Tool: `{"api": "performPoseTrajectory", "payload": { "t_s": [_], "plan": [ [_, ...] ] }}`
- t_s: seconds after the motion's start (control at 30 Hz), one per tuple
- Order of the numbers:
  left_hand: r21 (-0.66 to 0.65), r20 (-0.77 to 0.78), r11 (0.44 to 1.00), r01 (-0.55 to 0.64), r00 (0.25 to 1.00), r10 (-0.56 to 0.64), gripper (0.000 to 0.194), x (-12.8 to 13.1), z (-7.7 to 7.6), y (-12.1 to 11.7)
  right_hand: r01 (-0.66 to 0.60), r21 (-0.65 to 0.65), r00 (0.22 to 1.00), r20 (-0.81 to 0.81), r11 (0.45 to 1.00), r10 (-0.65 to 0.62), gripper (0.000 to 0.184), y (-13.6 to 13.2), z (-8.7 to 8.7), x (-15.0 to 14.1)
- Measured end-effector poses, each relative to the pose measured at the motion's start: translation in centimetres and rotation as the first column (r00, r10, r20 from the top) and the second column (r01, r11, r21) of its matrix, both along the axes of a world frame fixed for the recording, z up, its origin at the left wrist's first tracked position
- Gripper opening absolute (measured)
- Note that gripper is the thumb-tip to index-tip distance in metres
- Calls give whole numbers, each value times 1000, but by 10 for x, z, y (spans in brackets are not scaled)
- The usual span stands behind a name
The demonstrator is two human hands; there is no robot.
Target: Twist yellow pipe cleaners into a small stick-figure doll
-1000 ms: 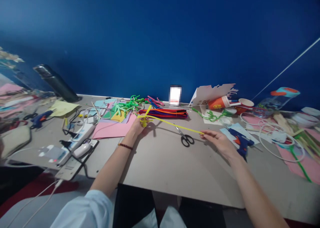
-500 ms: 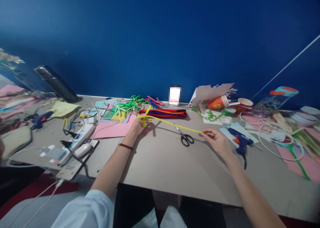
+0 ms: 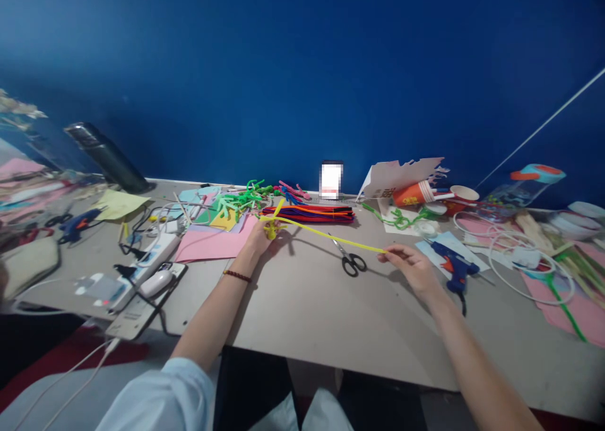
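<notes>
Between my two hands a long yellow pipe cleaner (image 3: 335, 237) stretches above the table. My left hand (image 3: 259, 237) is closed on its left part, where yellow pipe cleaners are bent and twisted into a small shape (image 3: 272, 229). At the other end, my right hand (image 3: 407, 264) pinches the tip between thumb and fingers. Black-handled scissors (image 3: 353, 264) lie on the table under the stretched length. Just behind is a bundle of red, purple, orange and dark pipe cleaners (image 3: 312, 214).
Green twisted pipe cleaners (image 3: 241, 198) and pink paper (image 3: 212, 245) lie to the left, near a power strip (image 3: 151, 261). On the right are a blue glue gun (image 3: 454, 264), paper cups (image 3: 413, 193) and a coiled white cable (image 3: 494, 261). A blue wall (image 3: 302, 72) stands behind.
My right hand has shifted very slightly right and its fingers have adjusted at the pipe cleaner's tip. My left hand stays in place.
</notes>
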State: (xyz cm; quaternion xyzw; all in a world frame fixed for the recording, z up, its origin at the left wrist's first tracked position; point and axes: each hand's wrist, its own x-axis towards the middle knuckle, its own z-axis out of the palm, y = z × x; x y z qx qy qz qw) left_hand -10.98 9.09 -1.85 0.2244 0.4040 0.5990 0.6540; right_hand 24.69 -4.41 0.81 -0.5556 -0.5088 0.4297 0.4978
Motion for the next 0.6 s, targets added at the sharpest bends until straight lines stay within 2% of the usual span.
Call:
{"api": "performPoseTrajectory", "payload": {
  "t_s": [0.13, 0.27, 0.6],
  "plan": [
    [18, -5, 1000, 7, 1000, -6, 3, 0, -1, 0, 21, -1, 996, -88, 1000, -21, 43, 2, -7, 3],
    [34, -4, 999, 24, 1000, -24, 5, 0, -2, -1, 7, 0, 995, -97, 1000, -7, 40, 4, -10, 4],
    [16, -4, 1000, -4, 1000, 4, 6, -1, -5, 2, -41, 55, 991, 129, 998, 33, 37, -2, 1, -4]
  ]
}}
